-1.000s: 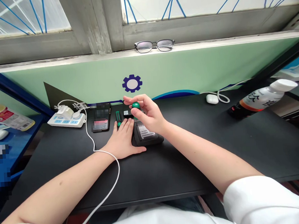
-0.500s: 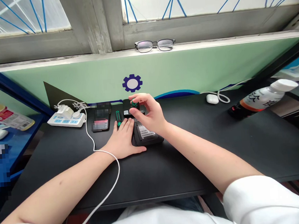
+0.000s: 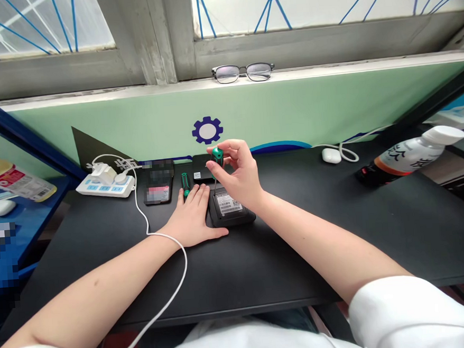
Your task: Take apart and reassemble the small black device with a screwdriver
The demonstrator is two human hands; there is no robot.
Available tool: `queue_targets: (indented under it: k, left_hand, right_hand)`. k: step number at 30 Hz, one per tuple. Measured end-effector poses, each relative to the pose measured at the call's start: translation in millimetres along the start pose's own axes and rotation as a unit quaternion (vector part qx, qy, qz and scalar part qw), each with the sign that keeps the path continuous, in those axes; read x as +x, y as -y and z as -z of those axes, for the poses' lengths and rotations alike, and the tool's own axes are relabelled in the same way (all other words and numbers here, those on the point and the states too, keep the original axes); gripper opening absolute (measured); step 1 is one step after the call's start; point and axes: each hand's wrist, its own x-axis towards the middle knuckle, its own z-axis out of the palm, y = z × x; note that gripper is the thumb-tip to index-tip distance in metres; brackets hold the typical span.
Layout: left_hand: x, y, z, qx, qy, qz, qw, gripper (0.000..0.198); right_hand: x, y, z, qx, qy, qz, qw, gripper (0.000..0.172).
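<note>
My right hand (image 3: 237, 171) grips the green handle of a screwdriver (image 3: 217, 154), whose thin shaft points down to a black device (image 3: 228, 206) with a white label. My left hand (image 3: 193, 216) lies flat on the table, fingers spread, beside the left edge of the device. Just beyond its fingertips is a second green screwdriver (image 3: 185, 182). A black box (image 3: 200, 168) with a small white label sits behind the device, partly covered by my right hand.
A phone (image 3: 159, 183) and a white power strip (image 3: 106, 187) are at the left, with a white cable crossing my left wrist. An earbud case (image 3: 331, 156) and a bottle (image 3: 405, 156) stand right. Glasses (image 3: 243, 73) rest on the ledge.
My right hand has opened slightly around the screwdriver handle, showing more of its green top and the shaft. The view has shifted a little; my left hand stays in place.
</note>
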Motion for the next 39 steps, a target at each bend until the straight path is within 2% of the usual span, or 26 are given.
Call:
queue_targets:
  k: [7,17,22,29,39]
  left_hand:
    - [-1,-3,3.8,0.010,0.005,0.005,1.000,0.128]
    - [0,2,-3.3,0.000,-0.025,-0.009,1.000,0.129]
    - [-1,0,-0.3,0.001,-0.012,-0.009,1.000,0.128]
    - [0,3,-3.5,-0.001,-0.033,-0.019,0.999,0.130]
    - [0,0,0.2,-0.004,-0.020,-0.010,1.000,0.129]
  right_hand:
    - [-1,0,-1,0.007,-0.005,0.006,1.000,0.031]
    - [-4,-7,6,-0.003,0.077,0.027,0.997,0.027]
    - [0,-11,5,-0.091,0.050,0.078,0.992,0.033]
    - [-1,-14,4,-0.057,0.032,0.080,0.995,0.043]
    - [-2,-12,3,-0.056,0.026,0.076,0.995,0.040]
